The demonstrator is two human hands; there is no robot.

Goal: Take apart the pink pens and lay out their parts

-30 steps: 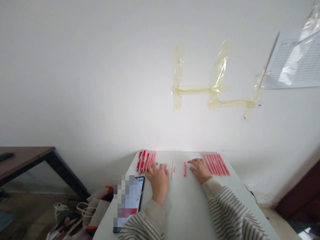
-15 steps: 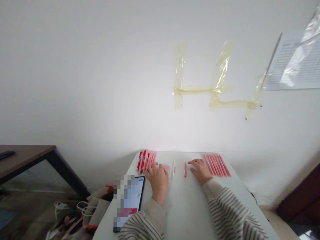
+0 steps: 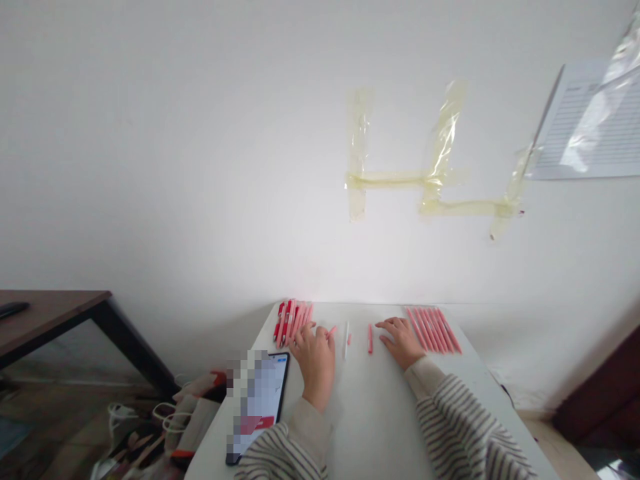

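My left hand (image 3: 315, 355) is closed with a short pink pen part (image 3: 331, 331) at its thumb and fingertips, just right of a bunch of pink and red pens (image 3: 293, 323). Beside it on the table lie a slim white pen refill (image 3: 346, 341) and a tiny pink piece (image 3: 349, 339). A pink pen barrel (image 3: 371, 339) lies a little left of my right hand (image 3: 400, 341). That hand rests on the table with its fingers apart, holding nothing. To its right, several pink pens (image 3: 435, 330) lie side by side in a row.
A phone (image 3: 265, 400) lies along the left side of the white table (image 3: 373, 413). The wall (image 3: 225, 167) stands right behind the table. Bags and cables (image 3: 170, 427) sit low at the left, near a brown desk (image 3: 55, 317).
My left hand has shifted very slightly left, and the pink pen part in it has moved left, away from the white refill. My right hand has stayed in place.
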